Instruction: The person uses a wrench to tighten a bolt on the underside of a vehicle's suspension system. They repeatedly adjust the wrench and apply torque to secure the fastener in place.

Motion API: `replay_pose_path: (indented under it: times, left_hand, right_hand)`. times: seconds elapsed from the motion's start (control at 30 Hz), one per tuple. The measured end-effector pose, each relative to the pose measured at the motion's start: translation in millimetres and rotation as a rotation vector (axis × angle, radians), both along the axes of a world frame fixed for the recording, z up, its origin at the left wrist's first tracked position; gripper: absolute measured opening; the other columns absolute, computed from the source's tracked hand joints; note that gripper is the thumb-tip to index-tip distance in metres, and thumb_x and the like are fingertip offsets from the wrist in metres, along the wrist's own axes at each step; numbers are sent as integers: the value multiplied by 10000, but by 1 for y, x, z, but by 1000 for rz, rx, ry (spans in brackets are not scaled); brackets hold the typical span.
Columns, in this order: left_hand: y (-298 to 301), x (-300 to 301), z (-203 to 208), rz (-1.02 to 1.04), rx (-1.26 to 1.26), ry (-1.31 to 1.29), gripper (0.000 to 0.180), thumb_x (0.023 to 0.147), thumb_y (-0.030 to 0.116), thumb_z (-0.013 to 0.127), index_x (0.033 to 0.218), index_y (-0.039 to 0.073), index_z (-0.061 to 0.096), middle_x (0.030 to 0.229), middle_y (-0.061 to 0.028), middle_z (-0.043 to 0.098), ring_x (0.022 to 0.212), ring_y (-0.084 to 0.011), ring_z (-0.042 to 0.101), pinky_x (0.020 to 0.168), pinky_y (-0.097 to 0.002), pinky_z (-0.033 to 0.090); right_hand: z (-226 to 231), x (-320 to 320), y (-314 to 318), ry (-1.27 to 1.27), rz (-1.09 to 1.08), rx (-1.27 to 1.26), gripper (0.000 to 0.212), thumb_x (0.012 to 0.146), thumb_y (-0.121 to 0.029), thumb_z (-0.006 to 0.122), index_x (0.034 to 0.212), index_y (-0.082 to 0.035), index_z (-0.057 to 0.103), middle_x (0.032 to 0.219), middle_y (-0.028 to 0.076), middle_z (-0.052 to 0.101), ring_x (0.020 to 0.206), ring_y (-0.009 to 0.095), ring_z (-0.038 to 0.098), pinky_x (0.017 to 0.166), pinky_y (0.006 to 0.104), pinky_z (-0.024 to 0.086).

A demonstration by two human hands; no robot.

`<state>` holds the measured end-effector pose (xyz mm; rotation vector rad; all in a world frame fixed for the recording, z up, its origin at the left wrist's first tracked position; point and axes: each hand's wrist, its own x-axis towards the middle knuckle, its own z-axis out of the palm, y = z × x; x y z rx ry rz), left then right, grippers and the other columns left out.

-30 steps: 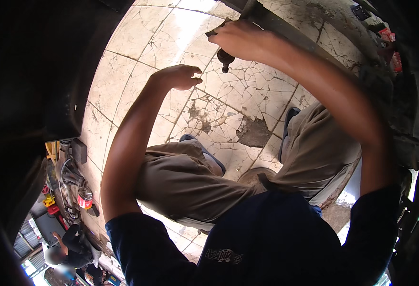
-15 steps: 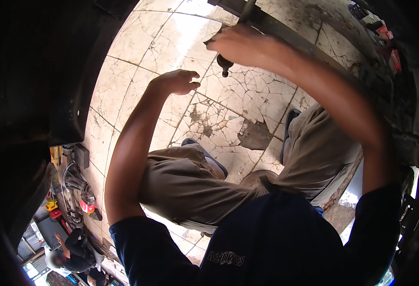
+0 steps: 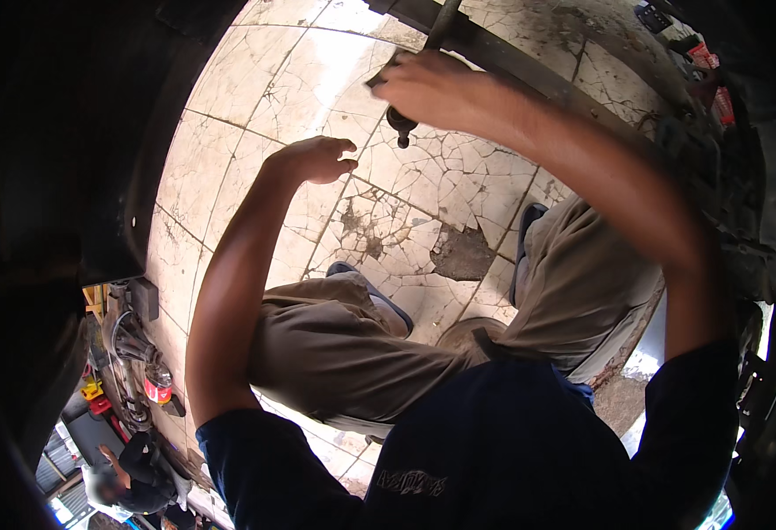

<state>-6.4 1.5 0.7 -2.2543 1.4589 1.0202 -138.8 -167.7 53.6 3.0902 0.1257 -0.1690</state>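
My right hand (image 3: 428, 88) is closed around the end of a dark metal tie rod (image 3: 444, 25), which runs up past the top edge of the view. Below my fingers hangs its rounded ball-joint end (image 3: 401, 125), with a short stud pointing down. My palm and wrist cover the middle of the joint. A small dark piece shows at my fingertips; what it is, I cannot make out. To the left and a little lower, my left hand (image 3: 315, 161) is in the air over the tiles, thumb and fingers apart, holding nothing.
Cracked floor tiles (image 3: 423, 177) lie beneath, with a broken patch (image 3: 463, 253). A dark beam (image 3: 529, 75) crosses behind my right hand. Dark bodywork (image 3: 43, 132) fills the left. Axle-like metal parts (image 3: 127, 353) and a bottle (image 3: 158, 384) lie at lower left, near another person (image 3: 140, 477).
The whole scene has shifted slightly left as my view moved. My right hand stays on the tie rod end; my left hand keeps its spread pose.
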Motion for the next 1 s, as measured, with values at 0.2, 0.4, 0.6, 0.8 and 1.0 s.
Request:
replay_pose_path:
  times: [0.2,0.4,0.6,0.8,1.0]
  left_hand:
    - [0,-2,1,-19,19,-8,488,949,400,477,1342,112,449,1254,-165,564,1160,-314,541,970,-406,434]
    - [4,2,-3,-8,10,11,494,947,403,480,1343,110,448,1257,-166,562,1161,-313,540,970,-407,434]
    - [3,-1,-1,16,-22,11,497,946,409,476,1340,106,451,1248,-163,569,1145,-313,549,967,-410,435]
    - [0,-1,1,-2,16,13,492,948,401,471,1341,106,451,1247,-166,570,1143,-312,552,967,-403,438]
    - [4,3,-5,-12,1,14,490,949,401,469,1343,110,451,1230,-161,580,1129,-312,557,964,-407,439]
  right_hand:
    - [-9,1,-13,-50,-76,73,240,870,-72,474,1037,-47,644,1022,115,649,1040,268,597,868,383,497]
    - [8,-6,-3,-12,0,151,288,857,-44,470,1092,-77,634,1071,110,644,1061,286,594,882,388,492]
    - [12,-6,0,56,-53,45,331,858,-36,467,1143,-92,624,1099,113,637,1081,256,581,902,370,489]
    - [-6,1,-16,-52,-51,22,253,844,-18,480,1046,-55,627,1048,109,653,1077,251,587,898,379,492]
    - [-11,2,-19,-44,-40,258,400,818,21,502,1199,-69,588,1136,109,627,1115,259,567,946,379,472]
